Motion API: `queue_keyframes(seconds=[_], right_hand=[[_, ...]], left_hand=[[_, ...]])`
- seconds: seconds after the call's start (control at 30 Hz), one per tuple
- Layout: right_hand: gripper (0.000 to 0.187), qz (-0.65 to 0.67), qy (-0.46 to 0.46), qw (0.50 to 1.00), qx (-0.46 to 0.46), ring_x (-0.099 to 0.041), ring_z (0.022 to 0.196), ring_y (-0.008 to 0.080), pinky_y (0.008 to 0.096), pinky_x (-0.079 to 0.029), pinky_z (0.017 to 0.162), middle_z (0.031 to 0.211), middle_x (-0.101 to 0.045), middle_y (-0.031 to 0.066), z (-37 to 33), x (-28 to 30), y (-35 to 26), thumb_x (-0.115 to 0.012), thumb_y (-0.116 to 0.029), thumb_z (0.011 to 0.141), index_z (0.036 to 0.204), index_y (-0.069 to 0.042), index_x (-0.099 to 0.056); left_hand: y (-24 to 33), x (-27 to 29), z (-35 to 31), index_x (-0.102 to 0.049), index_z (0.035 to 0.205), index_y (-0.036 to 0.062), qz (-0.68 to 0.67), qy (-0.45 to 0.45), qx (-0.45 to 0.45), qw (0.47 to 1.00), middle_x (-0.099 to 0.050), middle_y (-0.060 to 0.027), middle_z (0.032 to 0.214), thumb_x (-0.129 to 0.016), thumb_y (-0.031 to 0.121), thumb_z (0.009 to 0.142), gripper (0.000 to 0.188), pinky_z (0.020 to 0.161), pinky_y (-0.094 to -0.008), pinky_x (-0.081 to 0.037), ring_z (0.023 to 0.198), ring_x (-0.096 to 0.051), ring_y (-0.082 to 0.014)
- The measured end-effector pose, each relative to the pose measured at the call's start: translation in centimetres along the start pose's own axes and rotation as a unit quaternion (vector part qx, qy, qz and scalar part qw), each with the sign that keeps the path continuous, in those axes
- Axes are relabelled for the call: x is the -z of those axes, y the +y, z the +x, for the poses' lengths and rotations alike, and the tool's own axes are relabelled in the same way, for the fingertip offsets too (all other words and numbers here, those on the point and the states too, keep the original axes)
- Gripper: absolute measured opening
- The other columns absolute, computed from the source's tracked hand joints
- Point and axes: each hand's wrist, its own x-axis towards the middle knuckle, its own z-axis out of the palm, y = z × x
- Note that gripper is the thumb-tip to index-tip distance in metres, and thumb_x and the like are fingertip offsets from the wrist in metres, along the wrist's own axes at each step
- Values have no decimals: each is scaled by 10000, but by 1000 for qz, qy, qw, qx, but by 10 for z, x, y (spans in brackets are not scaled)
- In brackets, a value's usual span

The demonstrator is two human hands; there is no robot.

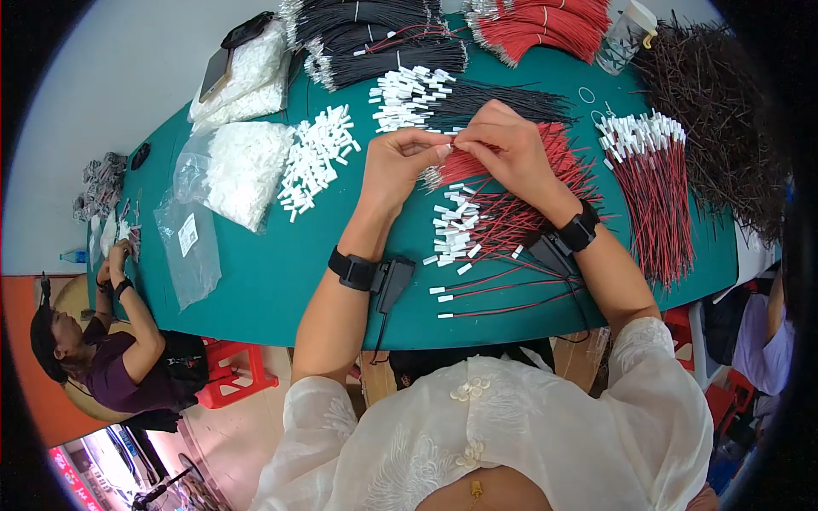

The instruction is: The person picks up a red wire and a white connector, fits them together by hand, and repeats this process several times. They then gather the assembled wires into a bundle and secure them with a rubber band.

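Observation:
My left hand (399,163) and my right hand (514,152) meet fingertip to fingertip above the middle of the green table. Between the left thumb and fingers shows the end of a small white plug housing. The right fingers are pinched on a thin red wire, which is mostly hidden by the hand. Right under the hands spreads a fan of loose red wires (558,140). Nearer to me is a pile of red-and-black wire pairs with white plugs (457,223). Beyond the hands lie black wires with white plugs (413,95).
Loose white plug housings (317,162) lie left, beside a clear bag full of them (247,175). Bundled black wires (375,38) and red wires (545,25) fill the back. A finished-looking wire bundle (652,196) and a cup (626,38) stand right. A co-worker (111,349) sits far left.

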Motion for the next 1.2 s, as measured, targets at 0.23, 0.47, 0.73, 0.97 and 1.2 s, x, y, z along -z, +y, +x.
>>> queue_keyframes(seconds=[0.23, 0.47, 0.73, 0.97, 1.2], right_hand=[[81, 72, 26, 996, -51, -604, 742, 233, 310, -477, 651, 788, -636, 90, 1, -7, 1, -674, -29, 820, 891, 10, -669], [101, 12, -73, 993, -89, -625, 721, 224, 300, -493, 646, 811, -646, 111, 5, 17, 2, -656, -52, 849, 918, 21, -663], [113, 36, -177, 980, -80, -630, 700, 246, 315, -494, 631, 816, -661, 128, 16, 37, -5, -674, -67, 835, 894, 27, -659], [106, 25, -269, 961, -65, -629, 733, 274, 322, -502, 663, 817, -653, 124, 13, 41, -12, -680, -53, 809, 863, 31, -645], [118, -27, -271, 962, -22, -623, 861, 301, 365, -502, 765, 874, -642, 127, -17, 38, -23, -674, -37, 792, 886, 22, -633]], left_hand=[[2, -3, 0, -700, 974, -21, -29, 34, -24, 999, -699, -63, 861, -708, 29, 836, 147, 712, -211, -500, 756, -632, -90], [-1, 4, 2, -700, 972, -7, 22, 24, -46, 998, -694, -49, 844, -666, 98, 891, 138, 690, -212, -492, 736, -620, -80], [-7, 5, 7, -705, 926, -29, 25, 44, -66, 996, -691, -61, 780, -640, 127, 912, 169, 649, -206, -486, 683, -609, -74], [-11, 6, 8, -704, 914, -33, 32, 49, -64, 996, -694, -66, 780, -627, 118, 917, 169, 650, -208, -489, 682, -610, -76], [-14, 6, 9, -703, 908, -34, 7, 43, -86, 995, -695, -67, 777, -631, 121, 913, 171, 651, -208, -492, 685, -618, -81]])
